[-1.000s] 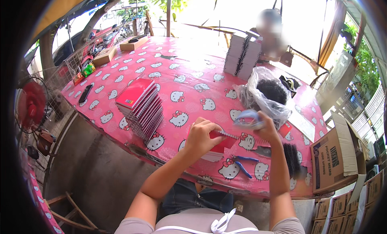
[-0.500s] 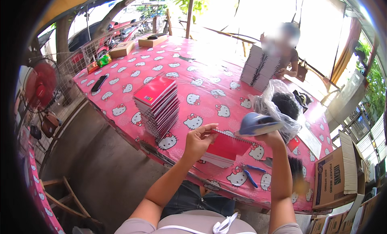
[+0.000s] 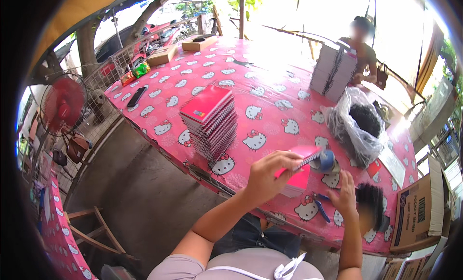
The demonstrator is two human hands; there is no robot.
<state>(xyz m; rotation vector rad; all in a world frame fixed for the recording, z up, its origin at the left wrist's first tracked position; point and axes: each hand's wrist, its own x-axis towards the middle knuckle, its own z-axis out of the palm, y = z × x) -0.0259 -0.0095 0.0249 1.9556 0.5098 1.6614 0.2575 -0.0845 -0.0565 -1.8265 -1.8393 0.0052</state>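
My left hand pinches a thin red spiral notebook by its bound edge, raised and tilted over the table. Below it lies a small pile of red-covered notebooks, partly hidden by that hand. Just past the notebook's right end is a rounded blue-and-grey device, blurred; I cannot tell its exact kind or whether it touches the table. My right hand is open close to the device, fingers spread, holding nothing. Blue-handled pliers lie beside that hand. Left of my hands stands a tall stack of red spiral notebooks.
A see-through plastic bag holds black coils. More black coils lie near the right edge, by a cardboard box. Across the pink-covered table, a person sits behind tall notebook stacks. A phone lies far left.
My right hand has let go of the blue-and-grey device and drawn back toward me. My left hand has lifted the red notebook off the pile. The view has shifted somewhat.
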